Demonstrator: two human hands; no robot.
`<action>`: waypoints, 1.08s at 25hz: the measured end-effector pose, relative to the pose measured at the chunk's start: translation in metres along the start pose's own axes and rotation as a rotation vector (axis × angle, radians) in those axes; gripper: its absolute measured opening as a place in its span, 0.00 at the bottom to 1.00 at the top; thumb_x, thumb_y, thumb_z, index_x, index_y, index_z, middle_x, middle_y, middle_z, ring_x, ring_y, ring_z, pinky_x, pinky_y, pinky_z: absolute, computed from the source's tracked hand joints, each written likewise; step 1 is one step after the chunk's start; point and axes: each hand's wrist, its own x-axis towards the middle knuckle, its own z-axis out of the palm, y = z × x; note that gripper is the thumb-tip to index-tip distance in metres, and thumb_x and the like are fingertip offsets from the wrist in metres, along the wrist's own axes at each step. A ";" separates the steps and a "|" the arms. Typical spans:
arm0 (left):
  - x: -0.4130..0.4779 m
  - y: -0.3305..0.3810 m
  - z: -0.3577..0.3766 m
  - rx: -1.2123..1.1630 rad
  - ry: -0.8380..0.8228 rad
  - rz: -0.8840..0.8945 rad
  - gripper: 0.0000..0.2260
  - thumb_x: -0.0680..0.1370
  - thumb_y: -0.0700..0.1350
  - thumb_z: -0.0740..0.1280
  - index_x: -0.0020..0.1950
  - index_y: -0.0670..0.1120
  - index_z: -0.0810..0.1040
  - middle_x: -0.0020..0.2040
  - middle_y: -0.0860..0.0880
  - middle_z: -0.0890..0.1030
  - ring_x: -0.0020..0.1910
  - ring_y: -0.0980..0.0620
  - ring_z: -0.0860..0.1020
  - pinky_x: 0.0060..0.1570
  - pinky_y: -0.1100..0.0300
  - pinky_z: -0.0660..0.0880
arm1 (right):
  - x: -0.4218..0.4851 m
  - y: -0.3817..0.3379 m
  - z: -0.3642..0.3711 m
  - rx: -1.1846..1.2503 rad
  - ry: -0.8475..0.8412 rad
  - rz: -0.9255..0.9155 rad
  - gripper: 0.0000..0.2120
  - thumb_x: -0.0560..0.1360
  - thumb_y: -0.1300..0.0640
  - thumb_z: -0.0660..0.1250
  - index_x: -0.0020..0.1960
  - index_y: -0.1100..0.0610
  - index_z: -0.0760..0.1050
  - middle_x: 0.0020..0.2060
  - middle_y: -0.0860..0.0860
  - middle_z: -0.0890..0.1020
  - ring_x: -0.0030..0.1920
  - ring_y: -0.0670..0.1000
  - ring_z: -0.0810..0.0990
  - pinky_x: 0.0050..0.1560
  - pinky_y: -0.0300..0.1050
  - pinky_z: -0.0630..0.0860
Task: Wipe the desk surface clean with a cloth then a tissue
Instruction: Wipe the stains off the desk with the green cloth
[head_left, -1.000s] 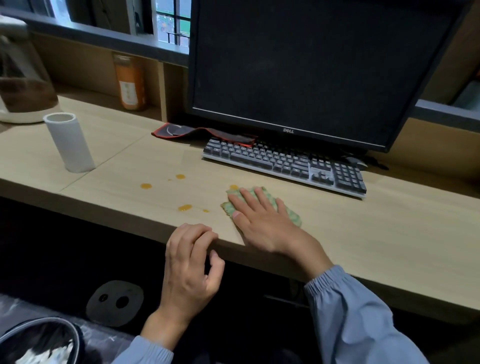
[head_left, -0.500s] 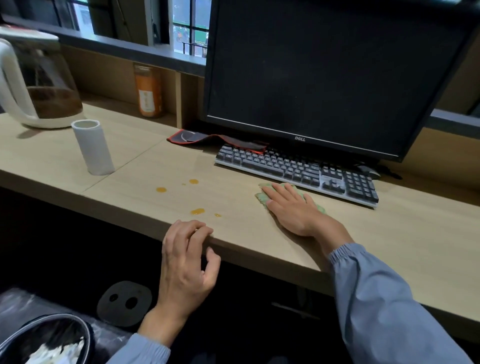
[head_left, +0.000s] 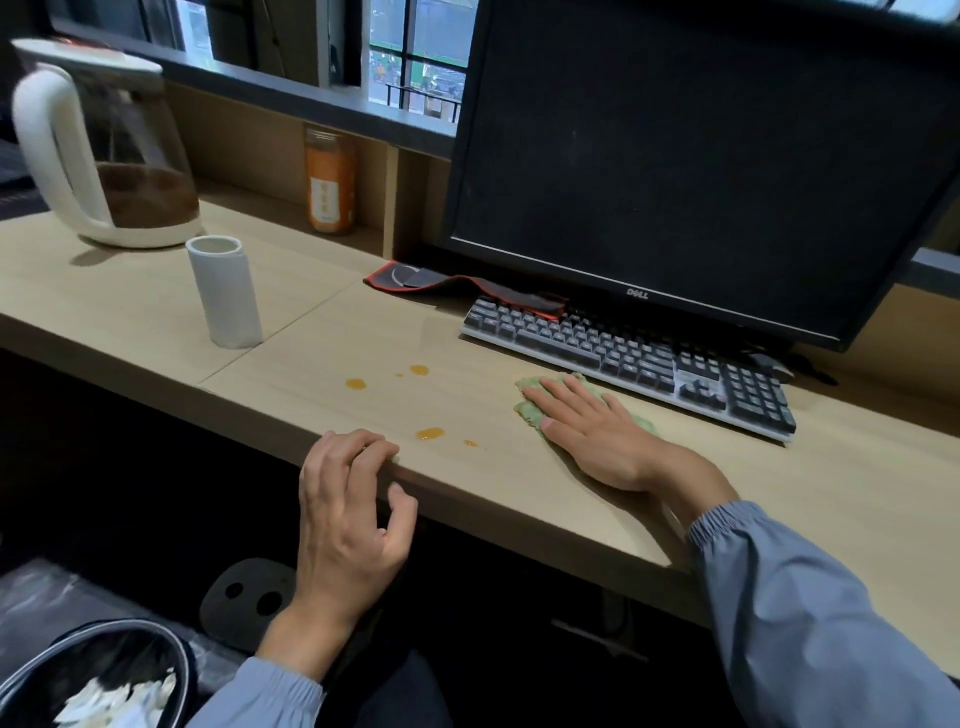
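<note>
Head view: the right hand (head_left: 597, 426) lies flat, fingers straight and slightly spread, pressing a crumpled green cloth (head_left: 529, 404) onto the pale wooden desk (head_left: 779, 493) just in front of the grey computer keyboard (head_left: 623, 353). Small orange drops (head_left: 430, 433) sit left of the keyboard. The left hand (head_left: 348, 509) curls over the desk's edge; whether it grips is unclear. A white tissue roll (head_left: 226, 296) stands further left.

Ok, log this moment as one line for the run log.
stage: cloth wipe | right hand: pressing green cloth flat beside keyboard | left hand: fingertips on desk edge | orange spots: unwiped
</note>
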 end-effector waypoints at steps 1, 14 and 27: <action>0.001 -0.006 -0.002 0.007 0.004 -0.007 0.14 0.75 0.39 0.66 0.59 0.36 0.79 0.59 0.38 0.77 0.62 0.35 0.74 0.72 0.36 0.68 | 0.014 -0.010 -0.001 -0.008 -0.003 -0.035 0.25 0.85 0.40 0.39 0.80 0.37 0.38 0.80 0.38 0.38 0.78 0.42 0.31 0.78 0.55 0.34; 0.019 -0.040 -0.013 0.050 -0.034 -0.052 0.14 0.72 0.34 0.69 0.58 0.38 0.80 0.57 0.42 0.78 0.62 0.39 0.75 0.77 0.45 0.64 | 0.161 -0.112 -0.022 -0.063 -0.047 -0.225 0.25 0.86 0.43 0.43 0.81 0.39 0.43 0.82 0.42 0.43 0.80 0.47 0.37 0.78 0.59 0.38; 0.015 -0.032 -0.021 0.030 -0.058 -0.121 0.17 0.72 0.32 0.66 0.61 0.37 0.78 0.60 0.43 0.78 0.63 0.39 0.75 0.78 0.44 0.64 | 0.009 -0.074 -0.001 -0.065 -0.100 -0.312 0.23 0.86 0.44 0.40 0.79 0.33 0.37 0.78 0.34 0.36 0.75 0.36 0.29 0.77 0.48 0.32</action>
